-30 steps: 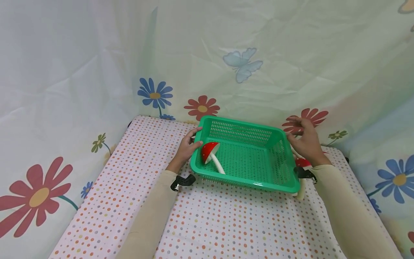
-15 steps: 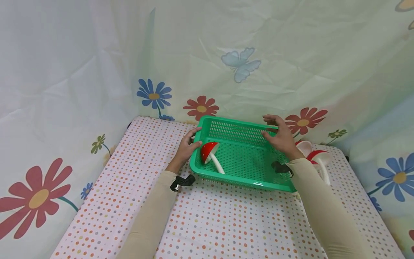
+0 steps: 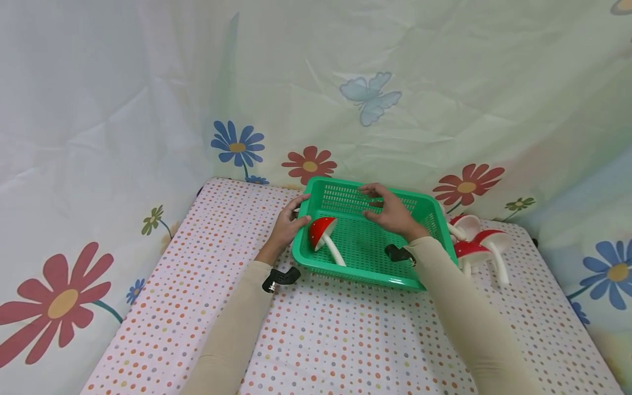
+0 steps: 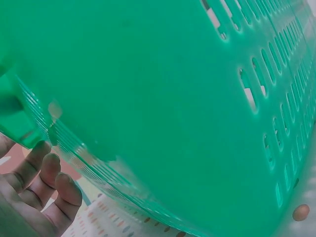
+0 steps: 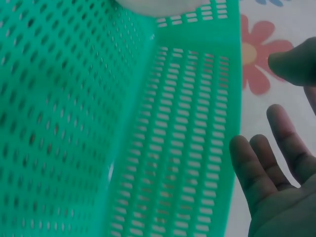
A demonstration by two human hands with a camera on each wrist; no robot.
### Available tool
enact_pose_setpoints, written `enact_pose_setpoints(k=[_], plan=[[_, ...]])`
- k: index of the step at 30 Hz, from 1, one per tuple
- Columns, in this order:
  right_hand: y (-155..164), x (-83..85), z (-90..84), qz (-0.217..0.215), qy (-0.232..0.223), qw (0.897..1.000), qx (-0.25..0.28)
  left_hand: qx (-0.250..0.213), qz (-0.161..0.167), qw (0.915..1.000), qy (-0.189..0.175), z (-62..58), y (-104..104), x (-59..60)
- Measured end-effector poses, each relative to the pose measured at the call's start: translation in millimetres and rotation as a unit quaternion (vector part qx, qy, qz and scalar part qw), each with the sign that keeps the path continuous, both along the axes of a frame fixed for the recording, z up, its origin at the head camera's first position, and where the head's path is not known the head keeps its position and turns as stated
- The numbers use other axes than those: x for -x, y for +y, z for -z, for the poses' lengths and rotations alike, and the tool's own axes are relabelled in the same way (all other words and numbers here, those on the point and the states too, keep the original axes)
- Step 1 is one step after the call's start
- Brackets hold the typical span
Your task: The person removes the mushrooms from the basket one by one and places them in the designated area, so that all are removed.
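Observation:
A green plastic basket (image 3: 360,274) with slotted walls stands on the table. Inside its left end lies a toy mushroom (image 3: 321,230), its red cap dotted white, its white stem pointing to the front. My left hand (image 3: 282,229) grips the basket's left end, thumb at the rim; in the left wrist view its curled fingers (image 4: 66,190) show outside the wall. Over the basket's middle hovers my right hand (image 3: 392,214), holding nothing, fingers spread and slightly bent. The right wrist view has that hand (image 5: 281,197) beside the slotted wall, with part of a pale rounded thing (image 5: 163,4) at the top.
Several more red-capped mushrooms (image 3: 471,251) lie in a cluster just right of the basket. A dotted cloth covers the table (image 3: 321,340). Behind it hangs a flower-printed curtain (image 3: 296,82), close to the basket's far side.
My right hand has moved left from the basket's right end to above its middle, uncovering the mushrooms on the right. The left hand, basket and inner mushroom have stayed in place.

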State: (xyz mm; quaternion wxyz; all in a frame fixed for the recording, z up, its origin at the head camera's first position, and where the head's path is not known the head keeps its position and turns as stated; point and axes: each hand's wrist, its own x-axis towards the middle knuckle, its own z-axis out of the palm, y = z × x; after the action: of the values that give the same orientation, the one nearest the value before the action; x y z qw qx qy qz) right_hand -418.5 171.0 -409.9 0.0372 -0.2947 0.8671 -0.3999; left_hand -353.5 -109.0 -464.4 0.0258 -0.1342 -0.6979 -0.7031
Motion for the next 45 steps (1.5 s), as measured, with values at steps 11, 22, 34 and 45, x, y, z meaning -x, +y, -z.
enact_pose_setpoints(k=[11, 22, 34, 45], plan=[[-23.7, 1.3, 13.0, -0.040, -0.044, 0.998, -0.038, -0.004, -0.023, 0.9997, 0.008, 27.2, 4.2, 17.8], [-46.8, -2.9, 19.7, -0.076, -0.064, 0.994, -0.043, -0.004, -0.021, 0.9996, 0.016, 31.1, 4.8, 22.3], [-58.4, -3.1, 27.4, -0.100, -0.074, 0.991, -0.047, 0.001, 0.003, 1.0000, -0.001, 8.4, 0.4, 9.0], [-61.1, -2.1, 33.3, -0.094, -0.077, 0.991, -0.057, -0.005, -0.009, 0.9999, 0.010, 27.2, 0.4, 21.1]])
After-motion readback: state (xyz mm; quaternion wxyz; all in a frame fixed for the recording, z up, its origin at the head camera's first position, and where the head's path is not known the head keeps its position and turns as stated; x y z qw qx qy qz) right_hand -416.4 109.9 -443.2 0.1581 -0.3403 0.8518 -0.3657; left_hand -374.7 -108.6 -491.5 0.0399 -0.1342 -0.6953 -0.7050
